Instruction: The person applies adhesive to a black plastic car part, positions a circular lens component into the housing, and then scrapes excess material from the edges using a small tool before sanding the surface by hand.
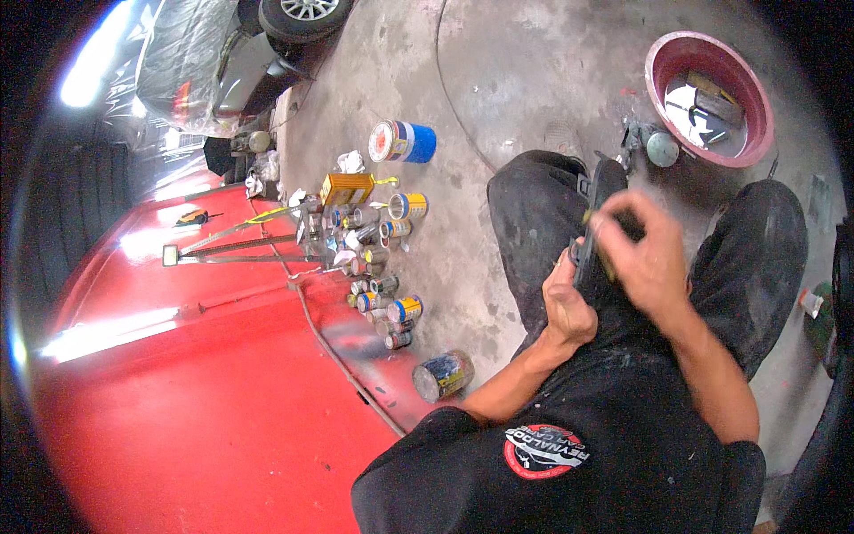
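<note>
My left hand [569, 311] is closed around a long, narrow dark plastic-looking part [609, 181] above my lap. My right hand [645, 258] is over the same part, its fingers curled and slightly blurred. Between those fingers shows a bit of something yellow-green, like a scouring pad [588, 216]; most of it is hidden. The far end of the dark part sticks out beyond my hands, between my knees. Its exact kind cannot be made out.
Ahead to the right stands a dark red basin [759, 93] holding liquid and dark pieces. A round grey-green object [662, 149] sits beside it. Several paint cans [409, 206] cluster left, near a red car panel [222, 418]. A blue-and-white can [418, 142] stands apart.
</note>
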The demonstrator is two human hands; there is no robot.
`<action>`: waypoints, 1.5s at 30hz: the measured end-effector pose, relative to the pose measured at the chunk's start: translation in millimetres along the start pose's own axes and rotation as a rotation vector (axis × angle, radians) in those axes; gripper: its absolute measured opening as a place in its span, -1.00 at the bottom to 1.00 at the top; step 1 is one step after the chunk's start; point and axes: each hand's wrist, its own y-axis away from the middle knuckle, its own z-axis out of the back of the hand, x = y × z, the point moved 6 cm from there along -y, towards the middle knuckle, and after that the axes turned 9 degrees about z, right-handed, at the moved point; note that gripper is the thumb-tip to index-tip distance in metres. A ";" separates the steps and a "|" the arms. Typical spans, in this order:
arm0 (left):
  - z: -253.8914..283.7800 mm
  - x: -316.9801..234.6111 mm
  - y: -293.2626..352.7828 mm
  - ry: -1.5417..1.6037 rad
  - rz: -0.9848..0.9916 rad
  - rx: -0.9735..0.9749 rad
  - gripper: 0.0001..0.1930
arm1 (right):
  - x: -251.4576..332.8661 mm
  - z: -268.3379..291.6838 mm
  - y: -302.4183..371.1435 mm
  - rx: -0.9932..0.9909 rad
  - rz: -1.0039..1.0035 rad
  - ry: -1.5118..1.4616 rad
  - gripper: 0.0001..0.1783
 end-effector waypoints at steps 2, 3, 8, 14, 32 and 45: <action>-0.2 -0.7 -0.1 -0.025 0.014 0.075 -0.08 | 7.3 -13.4 27.4 0.053 0.192 -0.009 -0.87; 0.2 -2.2 -1.4 -0.059 -0.047 0.047 -0.09 | 2.3 -11.0 23.9 0.084 0.173 0.082 -0.87; -2.3 -6.1 -4.9 -0.147 -0.142 0.024 -0.09 | 3.1 2.4 12.0 0.093 0.087 0.093 -0.86; -3.3 -3.2 -5.7 -0.161 -0.140 0.035 -0.08 | -2.0 14.3 1.2 0.053 -0.038 0.124 -0.86; -3.6 -17.1 -7.9 -0.331 -0.223 0.073 0.09 | -12.2 60.2 -7.5 -0.170 -0.009 0.091 -0.87; -7.2 -27.3 -10.9 -0.409 -0.275 0.092 0.21 | -11.3 48.1 7.6 0.203 -0.199 0.061 -0.82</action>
